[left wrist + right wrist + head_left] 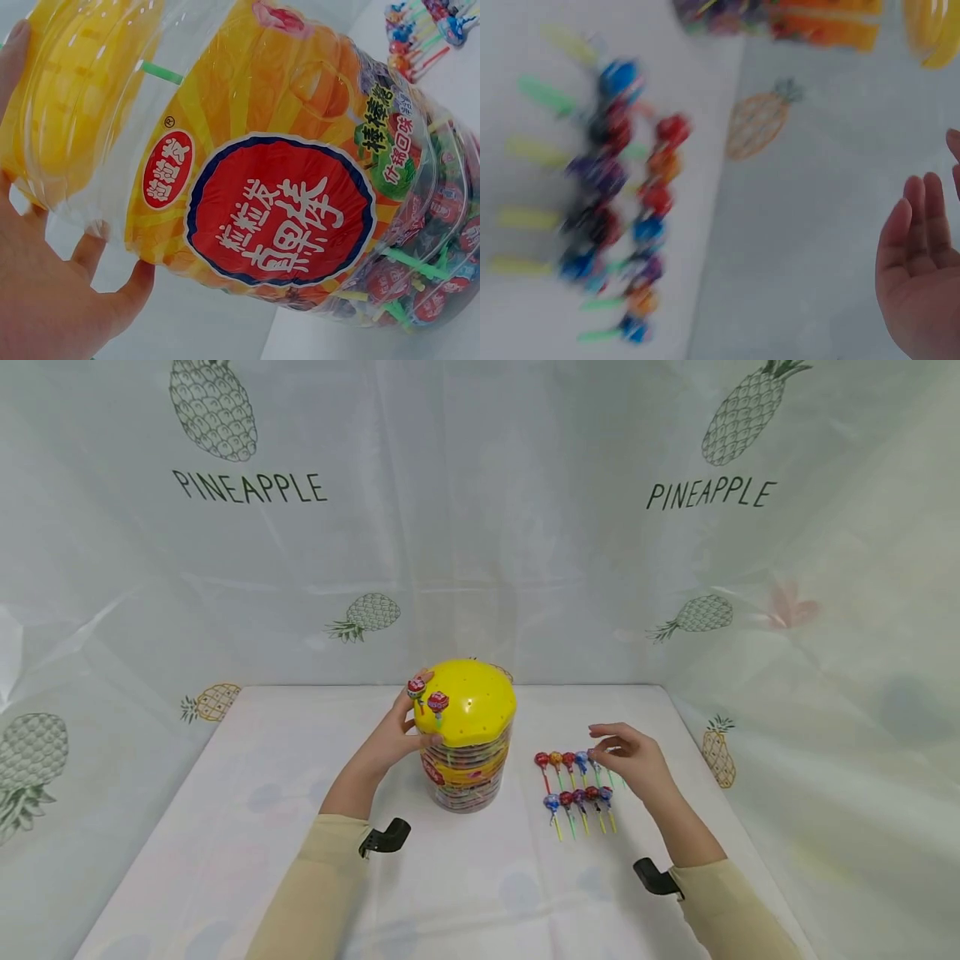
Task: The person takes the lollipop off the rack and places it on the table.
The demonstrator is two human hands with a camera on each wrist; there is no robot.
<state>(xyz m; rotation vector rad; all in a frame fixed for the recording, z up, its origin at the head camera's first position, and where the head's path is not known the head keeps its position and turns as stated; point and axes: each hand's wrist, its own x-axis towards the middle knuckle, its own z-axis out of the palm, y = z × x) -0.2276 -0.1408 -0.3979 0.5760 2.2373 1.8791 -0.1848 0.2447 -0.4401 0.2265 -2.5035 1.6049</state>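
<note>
A clear plastic jar of lollipops with a domed yellow lid stands upright on the table. My left hand holds it near the top, thumb at the front and fingers round the left side. Two wrapped lollipops show at the lid's left edge, close to those fingers. On the jar's side, a yellow label carries a red emblem. My right hand hovers over the back row of lollipops, its fingers loosely bent and holding nothing. A front row of lollipops lies nearer to me.
A white patterned cloth covers the table. Behind it and at both sides hangs a pale curtain printed with pineapples. The lollipop rows lie to the right of the jar.
</note>
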